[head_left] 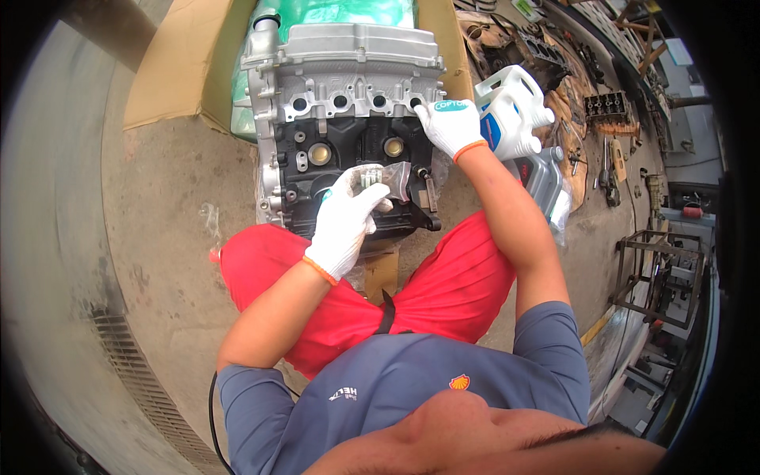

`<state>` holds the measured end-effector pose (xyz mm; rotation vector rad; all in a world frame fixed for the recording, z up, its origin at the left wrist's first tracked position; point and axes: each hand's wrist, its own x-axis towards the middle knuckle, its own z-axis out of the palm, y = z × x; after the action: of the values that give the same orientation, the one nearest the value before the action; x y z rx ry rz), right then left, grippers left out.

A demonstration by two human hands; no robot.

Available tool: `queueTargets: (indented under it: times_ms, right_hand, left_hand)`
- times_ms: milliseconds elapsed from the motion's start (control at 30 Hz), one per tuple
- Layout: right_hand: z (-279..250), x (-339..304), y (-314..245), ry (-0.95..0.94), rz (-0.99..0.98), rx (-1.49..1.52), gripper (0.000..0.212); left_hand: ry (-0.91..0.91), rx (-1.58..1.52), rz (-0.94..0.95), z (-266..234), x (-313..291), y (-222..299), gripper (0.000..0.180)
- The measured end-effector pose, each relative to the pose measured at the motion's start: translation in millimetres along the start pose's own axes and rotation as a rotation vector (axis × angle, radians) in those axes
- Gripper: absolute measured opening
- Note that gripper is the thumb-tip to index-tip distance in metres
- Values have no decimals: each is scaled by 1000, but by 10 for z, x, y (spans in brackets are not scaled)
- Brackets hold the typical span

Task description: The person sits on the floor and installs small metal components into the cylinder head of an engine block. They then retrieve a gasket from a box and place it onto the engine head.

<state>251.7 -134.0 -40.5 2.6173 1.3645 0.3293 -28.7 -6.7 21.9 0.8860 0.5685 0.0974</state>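
Note:
An engine stands in front of me, with a silver head and cover above a black block. A row of round ports runs along the head's near side. My left hand, in a white glove with an orange cuff, is closed on a small clear plastic bag in front of the block. Small pieces seem to be inside the bag, too small to name. My right hand, gloved the same way, is at the head's right end by the last port. Its fingertips are drawn together there, and whatever they pinch is hidden.
Behind the engine lies an open cardboard box with green plastic wrap. White jugs and a grey bottle stand to the right. Farther right are engine parts, hand tools and a metal frame. A floor grate lies left.

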Motion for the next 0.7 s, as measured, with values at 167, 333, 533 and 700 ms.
queueTargets:
  times_ms: [167,333,533,700]
  right_hand:
    - [-7,-53,35,104,-42,33,50]
    - [-159,-3,-55,-79,78,66,46]
    - [-105,-21,-23,-5,5,66,44]
    - [-165,-5,-50,-29,29,80,42]
  left_hand:
    - [23,-22,-27,13,-28,51,28]
    - [24,-5,-23,-20,-12,36,28]
    - [16,-19,-16,-46,13,-12,27]
    - [24,-94,-42,-53,4,34,28]
